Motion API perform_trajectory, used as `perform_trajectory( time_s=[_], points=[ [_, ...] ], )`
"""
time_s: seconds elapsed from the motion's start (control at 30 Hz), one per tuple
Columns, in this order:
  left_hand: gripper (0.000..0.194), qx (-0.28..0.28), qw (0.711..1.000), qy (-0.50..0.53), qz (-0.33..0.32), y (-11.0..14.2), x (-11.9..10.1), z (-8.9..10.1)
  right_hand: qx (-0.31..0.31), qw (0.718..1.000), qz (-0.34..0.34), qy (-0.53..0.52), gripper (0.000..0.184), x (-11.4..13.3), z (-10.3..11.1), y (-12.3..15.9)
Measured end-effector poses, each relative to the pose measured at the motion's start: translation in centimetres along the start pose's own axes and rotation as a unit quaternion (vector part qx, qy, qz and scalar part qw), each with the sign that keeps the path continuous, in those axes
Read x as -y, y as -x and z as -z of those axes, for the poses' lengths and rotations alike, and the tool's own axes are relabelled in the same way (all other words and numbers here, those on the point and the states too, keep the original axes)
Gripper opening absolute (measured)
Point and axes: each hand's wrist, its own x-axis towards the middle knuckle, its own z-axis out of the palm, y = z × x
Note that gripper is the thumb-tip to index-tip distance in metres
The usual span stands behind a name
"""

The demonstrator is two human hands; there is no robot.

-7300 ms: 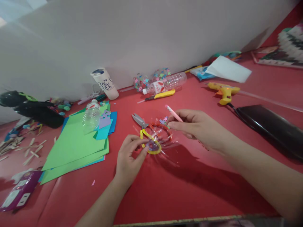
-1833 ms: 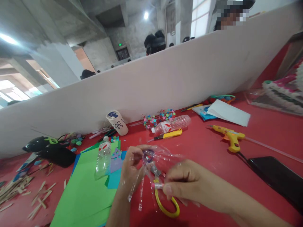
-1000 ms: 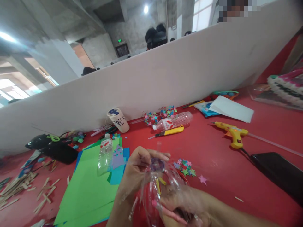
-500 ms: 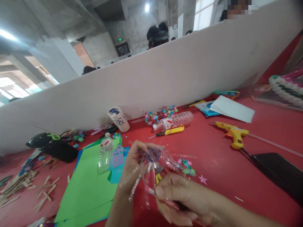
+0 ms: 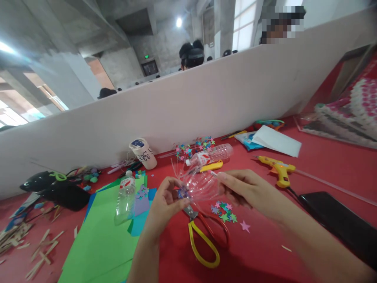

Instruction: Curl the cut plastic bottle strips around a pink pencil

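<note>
Left hand (image 5: 169, 200): fingers pinched on the purple neck of the cut clear plastic (image 5: 203, 184). Right hand (image 5: 241, 186): fingertips closed at the strips' far side, on a slim pencil. Plastic lies between both hands, above the scissors (image 5: 203, 232). Stars (image 5: 225, 211) just beside, on bare red tabletop (image 5: 259, 255). Beyond: yellow cutter (image 5: 211, 166), lying bottle (image 5: 210, 154), white partition (image 5: 206, 102). Glue gun (image 5: 278, 169) right; green sheets (image 5: 101, 232) left.

Wooden sticks (image 5: 44, 257) lie scattered at 8 o'clock. A lettered cup (image 5: 144, 154) sits at 9 o'clock, a black case (image 5: 332, 216) at 4.
</note>
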Motion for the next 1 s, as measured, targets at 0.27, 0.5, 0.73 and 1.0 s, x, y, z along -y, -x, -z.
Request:
perform_trajectory(
  time_s=[0.27,0.5,0.73,1.0],
  points=[
    [0.031,-0.031,0.998,0.057,0.008,0.1,-0.1,0.0,-0.072,0.989,0.099,0.086,0.036,0.9,2.0,1.2],
    [0.03,-0.036,0.997,0.059,0.02,0.0,-0.2,-0.2,-0.117,0.951,0.203,0.2,0.014,1.2,0.3,2.5],
    [0.027,-0.065,0.997,0.027,0.043,0.1,-0.6,-0.7,-0.204,0.784,0.333,0.483,0.023,0.2,-0.9,1.7],
    [0.027,-0.063,0.997,-0.028,0.03,0.0,-0.1,-1.0,-0.195,0.83,0.301,0.428,0.015,-0.2,-2.0,1.1]
  ],
)
